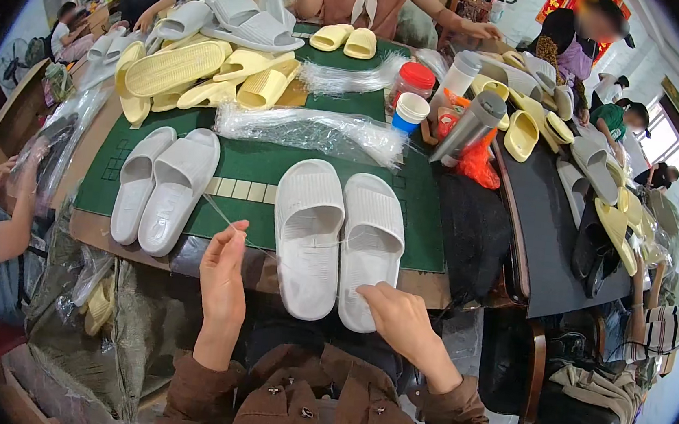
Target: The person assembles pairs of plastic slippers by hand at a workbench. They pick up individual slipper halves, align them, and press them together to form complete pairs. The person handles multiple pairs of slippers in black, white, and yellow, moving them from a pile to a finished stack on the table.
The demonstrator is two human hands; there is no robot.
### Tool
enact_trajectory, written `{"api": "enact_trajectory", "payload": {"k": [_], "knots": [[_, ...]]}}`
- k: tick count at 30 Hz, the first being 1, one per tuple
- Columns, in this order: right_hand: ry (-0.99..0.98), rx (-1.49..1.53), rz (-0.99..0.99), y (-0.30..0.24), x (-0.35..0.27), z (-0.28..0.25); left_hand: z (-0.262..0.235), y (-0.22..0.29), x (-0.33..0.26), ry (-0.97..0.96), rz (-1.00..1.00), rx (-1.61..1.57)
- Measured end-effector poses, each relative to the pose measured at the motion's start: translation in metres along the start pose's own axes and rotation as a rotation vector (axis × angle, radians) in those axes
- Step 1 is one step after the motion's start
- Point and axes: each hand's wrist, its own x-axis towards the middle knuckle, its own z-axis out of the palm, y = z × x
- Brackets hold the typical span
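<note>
A pair of light grey slide slippers lies side by side in front of me, the left slipper (307, 266) and the right slipper (369, 256), heels over the table's near edge. My left hand (222, 299) is closed in a pinch on a thin clear plastic tie (221, 212), left of the pair. Fine clear strands run across the slippers near the straps. Over the heel of the right slipper, my right hand (402, 324) is closed with fingertips bent down; what they pinch is too small to make out.
Another grey pair (183, 185) sits at the left on the green mat (252, 224). Bundles of clear plastic ties (306, 131) lie beyond. Yellow slippers (177, 70) are piled at the far left. A red-lidded jar (414, 80), paper cup (409, 114) and grey tumbler (470, 126) stand right. Co-workers surround the tables.
</note>
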Motion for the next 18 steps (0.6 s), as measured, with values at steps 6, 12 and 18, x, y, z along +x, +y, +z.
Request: {"api": "enact_trajectory", "payload": {"k": [6,12,18], "knots": [[0.061,0.206,0.07,0.01,-0.004,-0.005,0.009,0.003,-0.002,-0.057,-0.045,-0.237],[0.165,0.547,0.293,0.022,-0.008,0.0,0.015,0.003,-0.016,-0.281,-0.022,0.329],[0.082,0.566,0.342,0.022,0.009,-0.007,0.021,-0.029,-0.012,-0.425,0.213,0.811]]}}
